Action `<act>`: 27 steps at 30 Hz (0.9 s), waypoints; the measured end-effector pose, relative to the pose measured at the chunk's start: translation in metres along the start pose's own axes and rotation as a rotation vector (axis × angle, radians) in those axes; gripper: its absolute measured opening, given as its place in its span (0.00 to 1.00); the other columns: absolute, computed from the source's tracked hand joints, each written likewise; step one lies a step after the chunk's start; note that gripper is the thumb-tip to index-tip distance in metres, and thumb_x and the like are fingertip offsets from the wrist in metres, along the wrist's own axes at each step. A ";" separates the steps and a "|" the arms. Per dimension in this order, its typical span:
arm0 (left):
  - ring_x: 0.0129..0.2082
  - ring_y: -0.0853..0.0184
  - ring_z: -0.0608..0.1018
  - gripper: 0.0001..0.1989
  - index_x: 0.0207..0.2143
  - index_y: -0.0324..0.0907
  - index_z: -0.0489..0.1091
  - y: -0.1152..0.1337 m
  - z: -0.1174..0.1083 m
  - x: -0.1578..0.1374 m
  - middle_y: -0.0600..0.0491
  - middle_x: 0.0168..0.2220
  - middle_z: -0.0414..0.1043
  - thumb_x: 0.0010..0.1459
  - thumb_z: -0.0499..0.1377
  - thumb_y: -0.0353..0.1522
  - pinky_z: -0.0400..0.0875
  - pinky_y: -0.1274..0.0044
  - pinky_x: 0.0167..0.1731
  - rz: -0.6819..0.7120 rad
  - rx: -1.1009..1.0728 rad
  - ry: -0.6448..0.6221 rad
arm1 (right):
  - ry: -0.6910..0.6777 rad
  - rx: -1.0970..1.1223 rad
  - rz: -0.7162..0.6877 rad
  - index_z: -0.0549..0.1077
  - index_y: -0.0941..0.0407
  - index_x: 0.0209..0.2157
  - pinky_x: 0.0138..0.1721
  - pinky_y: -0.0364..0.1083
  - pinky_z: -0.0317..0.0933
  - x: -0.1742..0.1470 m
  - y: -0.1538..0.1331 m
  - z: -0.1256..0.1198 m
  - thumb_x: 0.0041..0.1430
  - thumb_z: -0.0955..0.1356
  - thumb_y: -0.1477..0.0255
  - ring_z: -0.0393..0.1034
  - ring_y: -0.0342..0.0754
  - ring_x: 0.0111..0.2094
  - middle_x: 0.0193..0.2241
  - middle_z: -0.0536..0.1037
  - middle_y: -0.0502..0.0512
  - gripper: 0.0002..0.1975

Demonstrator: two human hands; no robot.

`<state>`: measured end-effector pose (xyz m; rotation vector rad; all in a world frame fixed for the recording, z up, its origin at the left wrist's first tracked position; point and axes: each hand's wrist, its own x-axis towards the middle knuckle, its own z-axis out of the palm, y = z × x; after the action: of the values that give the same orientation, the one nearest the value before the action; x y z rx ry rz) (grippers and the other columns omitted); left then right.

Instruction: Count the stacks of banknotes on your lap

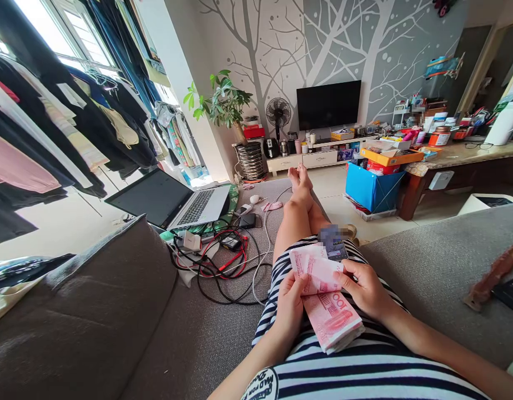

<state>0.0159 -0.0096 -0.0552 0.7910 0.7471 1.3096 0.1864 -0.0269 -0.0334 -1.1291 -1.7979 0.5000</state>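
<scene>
In the head view a stack of pink 100 banknotes [332, 319] lies over my lap, on the black-and-white striped cloth [367, 366]. My left hand [290, 297] is closed on the stack, thumb on top near the fold. Between the thumb and fingers of my right hand [363, 288] is the right edge of the upper banknotes [317, 269], which are bent up and away from the lower part. Just beyond the notes a dark phone-like object [337, 250], partly blurred out, rests on my lap.
Left of my legs on the grey sofa [215, 339] are an open laptop [202, 208] and tangled cables [223, 261]. A blue box [375, 189] stands by a cluttered table [427, 161]. Farther off are a television [329, 105] and a potted plant [250, 158]. Clothes [94, 119] hang at left.
</scene>
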 end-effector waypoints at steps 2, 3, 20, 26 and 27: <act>0.23 0.71 0.67 0.08 0.26 0.40 0.71 0.000 0.000 0.001 0.57 0.24 0.69 0.44 0.61 0.36 0.62 0.79 0.27 0.036 0.010 0.067 | 0.016 -0.023 -0.045 0.58 0.56 0.20 0.23 0.41 0.48 -0.001 -0.003 -0.002 0.60 0.61 0.65 0.52 0.40 0.21 0.18 0.60 0.45 0.17; 0.24 0.70 0.67 0.08 0.26 0.40 0.71 0.000 0.000 0.002 0.56 0.25 0.70 0.45 0.61 0.36 0.63 0.78 0.28 0.055 0.024 0.093 | 0.014 -0.023 -0.072 0.59 0.56 0.20 0.24 0.41 0.48 -0.002 -0.005 -0.003 0.60 0.61 0.65 0.53 0.40 0.21 0.18 0.60 0.45 0.16; 0.20 0.71 0.66 0.07 0.26 0.43 0.69 -0.004 -0.005 0.003 0.57 0.21 0.67 0.46 0.61 0.37 0.62 0.77 0.25 -0.018 0.022 0.004 | -0.047 0.120 -0.114 0.67 0.56 0.28 0.28 0.41 0.56 -0.004 -0.009 -0.005 0.62 0.60 0.65 0.62 0.43 0.25 0.23 0.69 0.49 0.12; 0.20 0.72 0.65 0.07 0.25 0.43 0.69 -0.003 -0.004 0.001 0.59 0.20 0.66 0.46 0.60 0.36 0.61 0.79 0.24 -0.007 0.021 -0.003 | -0.053 0.138 -0.107 0.66 0.56 0.28 0.28 0.42 0.56 -0.005 -0.007 -0.005 0.62 0.59 0.65 0.61 0.43 0.25 0.23 0.68 0.49 0.12; 0.20 0.72 0.65 0.06 0.25 0.43 0.69 -0.003 -0.004 0.001 0.59 0.21 0.66 0.46 0.60 0.36 0.61 0.79 0.24 -0.006 0.017 -0.006 | -0.055 0.146 -0.105 0.66 0.56 0.28 0.29 0.42 0.56 -0.006 -0.006 -0.005 0.62 0.59 0.65 0.61 0.43 0.26 0.23 0.68 0.49 0.12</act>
<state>0.0141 -0.0080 -0.0595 0.8056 0.7561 1.2958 0.1885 -0.0357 -0.0292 -0.9238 -1.8255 0.5943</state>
